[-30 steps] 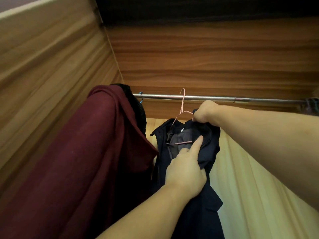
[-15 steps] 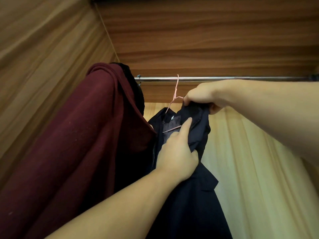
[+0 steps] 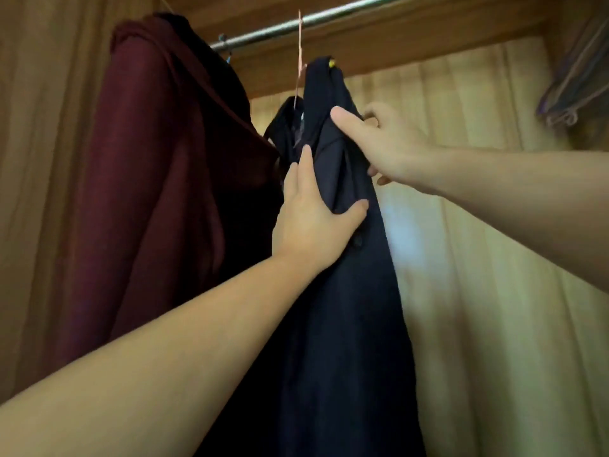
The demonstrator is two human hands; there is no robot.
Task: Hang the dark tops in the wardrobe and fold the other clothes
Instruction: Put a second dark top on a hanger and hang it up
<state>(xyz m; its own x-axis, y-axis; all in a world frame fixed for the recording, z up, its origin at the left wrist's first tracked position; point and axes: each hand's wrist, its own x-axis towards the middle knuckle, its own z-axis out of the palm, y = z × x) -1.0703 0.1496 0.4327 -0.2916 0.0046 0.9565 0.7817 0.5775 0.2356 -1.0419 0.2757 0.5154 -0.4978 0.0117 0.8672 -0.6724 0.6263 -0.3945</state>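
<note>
The dark navy jacket (image 3: 342, 291) hangs inside the wardrobe from a thin pink wire hanger (image 3: 299, 57), whose hook goes up to the metal rail (image 3: 296, 23) running across the top of the compartment. The jacket's collar sits just under the rail, with one fold of cloth pushed up high beside the hanger's neck; a small yellow spot shows at the top of that fold. The rest of the garment drops straight down past the lower edge of the view.

The left hand (image 3: 313, 222) lies against the front of the jacket below the collar, fingers stretched up along the cloth and the thumb spread out to the right, so the hand cups a fold of fabric between them rather than closing into a fist. The right hand (image 3: 385, 150) reaches in from the right at collar height, its thumb laid on the front of the jacket and its fingers curled around the far edge, loosely pinching the cloth.

Touching the jacket on the left hangs a maroon hooded top (image 3: 148, 192), close to the wardrobe's left wall (image 3: 43, 127). Behind the clothes is the pale wood back panel (image 3: 478, 258), with a darker wood strip under the rail. At the right end, several empty hangers (image 3: 573, 84) hang bunched together, blurred.
</note>
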